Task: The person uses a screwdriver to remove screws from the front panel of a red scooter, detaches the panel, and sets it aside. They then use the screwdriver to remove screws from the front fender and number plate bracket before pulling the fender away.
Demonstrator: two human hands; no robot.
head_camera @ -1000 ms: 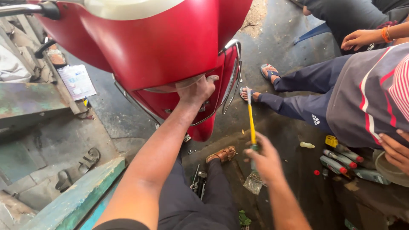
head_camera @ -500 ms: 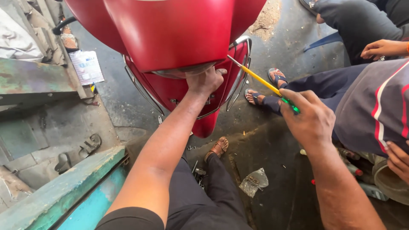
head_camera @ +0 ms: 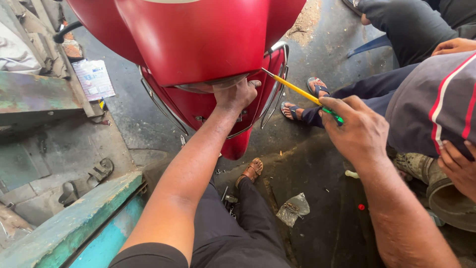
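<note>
A red scooter body [head_camera: 208,39] with chrome trim fills the top of the head view. My left hand [head_camera: 234,93] presses against its lower front, fingers curled under the edge of the upper panel. My right hand [head_camera: 354,130] grips a screwdriver [head_camera: 292,89] with a yellow shaft and green handle, its tip pointing up-left toward the chrome trim [head_camera: 275,84], close to my left fingers. My own leg and sandalled foot [head_camera: 250,171] stretch out below the scooter.
A person in dark trousers and a striped shirt [head_camera: 431,109] sits at the right, a hand [head_camera: 458,166] resting by a round container. A crumpled plastic bag [head_camera: 293,208] and small parts lie on the dark floor. A green metal bench [head_camera: 74,218] stands at the lower left.
My right hand has lifted the screwdriver from the floor area up to the scooter's trim. My left hand has stayed on the scooter's front. The view has shifted slightly lower.
</note>
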